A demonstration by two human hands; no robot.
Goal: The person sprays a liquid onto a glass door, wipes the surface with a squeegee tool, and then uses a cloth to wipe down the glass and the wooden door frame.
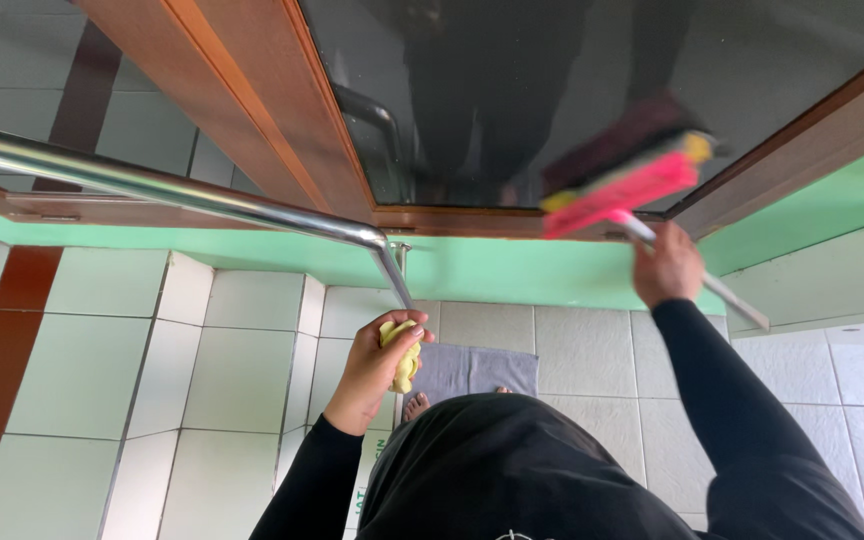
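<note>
Black fabric of the person's garment (512, 470) is filling the lower frame, closest to the lens, with both black sleeves reaching upward from it. Left hand (377, 370) is closing its grip around a crumpled yellow cloth (404, 352), bunched in the palm just under the slanted leg of a polished steel handrail (172, 190), apparently kept in reserve while the other hand is working. Right hand (667, 265) is wrapping its grip around the pale metal handle of a pink-and-yellow window squeegee (622, 185), whose blurred head is lying against the dark glass pane (512, 90) of a brown wooden-framed door (252, 100); the handle is running through the fist and projecting below and to the right of it, so the head is sitting just above and left of the grip, angled flat to the glass. Below, a grey floor mat (472, 368) is lying on the pale tiled floor (592, 350) beside a bare foot, and a green painted band (512, 270) is running along the wall base.
</note>
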